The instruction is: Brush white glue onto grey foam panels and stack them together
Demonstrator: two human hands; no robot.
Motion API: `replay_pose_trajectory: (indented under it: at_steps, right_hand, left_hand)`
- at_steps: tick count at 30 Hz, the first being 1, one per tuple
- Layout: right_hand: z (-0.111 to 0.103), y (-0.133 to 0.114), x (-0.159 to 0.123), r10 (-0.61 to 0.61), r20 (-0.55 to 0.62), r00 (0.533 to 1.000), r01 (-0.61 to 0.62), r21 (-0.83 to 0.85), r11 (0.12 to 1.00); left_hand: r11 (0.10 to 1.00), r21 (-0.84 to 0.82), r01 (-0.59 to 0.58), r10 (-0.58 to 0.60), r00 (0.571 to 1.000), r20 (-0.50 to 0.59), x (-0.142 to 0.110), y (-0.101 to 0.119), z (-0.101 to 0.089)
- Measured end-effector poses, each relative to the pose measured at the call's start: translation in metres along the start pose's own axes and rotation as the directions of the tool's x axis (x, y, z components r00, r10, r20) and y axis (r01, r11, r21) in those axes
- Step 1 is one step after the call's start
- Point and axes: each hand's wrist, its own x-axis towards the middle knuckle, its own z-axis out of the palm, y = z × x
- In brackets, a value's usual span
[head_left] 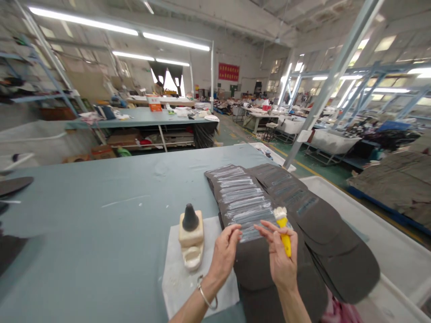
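My right hand (282, 262) grips a yellow-handled brush (285, 237) against the palm. The brush's bristles are coated white and point up and away; the index and middle fingers reach left over the sheets. Across from it, my left hand (225, 251) is half bent at the left edge of the stack, with no object visible in it. Between the hands lie overlapping dark grey sheets (256, 264) with rounded ends, their exposed strips streaked with wet white paste (240, 193). Left of my left hand, a cream container (191, 237) with a dark cone-shaped top stands on white paper (173, 278).
A second fan of dark sheets (350, 260) lies to the right, beside a white bin (393, 251). The blue-green table (111, 242) stretches left, where more dark pieces (15, 186) lie. A metal post (323, 94) rises behind the table's right corner.
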Motion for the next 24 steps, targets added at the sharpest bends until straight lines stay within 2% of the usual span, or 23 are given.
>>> replay_pose_trajectory:
  at_steps: [3,6,9,15,18,20,22,24]
  right_hand:
    - [0.043,-0.009,-0.026,0.081,0.066,0.995,-0.092,0.186,0.978]
    - [0.072,-0.007,-0.048,0.154,0.113,0.982,-0.18,0.266,0.947]
    - [0.096,-0.004,-0.067,0.191,0.164,0.968,-0.232,0.288,0.929]
    - [0.153,-0.017,-0.112,0.194,0.284,0.939,-0.279,0.3,0.912]
    - [0.197,-0.022,-0.154,0.153,0.339,0.928,-0.261,0.3,0.918]
    - [0.233,-0.021,-0.193,0.142,0.39,0.91,-0.263,0.277,0.924]
    - [0.27,-0.016,-0.24,0.162,0.461,0.872,-0.296,0.235,0.926]
    - [0.307,-0.009,-0.29,0.206,0.546,0.812,-0.355,0.182,0.917]
  left_hand:
    - [0.997,-0.053,-0.063,0.061,0.997,-0.048,-0.015,0.02,-0.002]
    - [0.997,-0.015,-0.071,0.067,0.978,-0.196,-0.025,0.029,-0.02]
    - [0.997,0.028,-0.074,0.079,0.953,-0.292,-0.038,0.031,-0.051]
    - [0.99,-0.03,-0.138,0.12,0.933,-0.338,-0.072,0.042,-0.123]
    - [0.988,-0.068,-0.138,0.097,0.9,-0.425,-0.096,0.042,-0.169]
    - [0.991,-0.078,-0.111,0.057,0.86,-0.508,-0.116,0.034,-0.211]
    - [0.995,-0.081,-0.064,0.002,0.795,-0.607,-0.14,0.022,-0.264]
    - [0.998,-0.067,0.0,-0.047,0.714,-0.699,-0.173,0.009,-0.327]
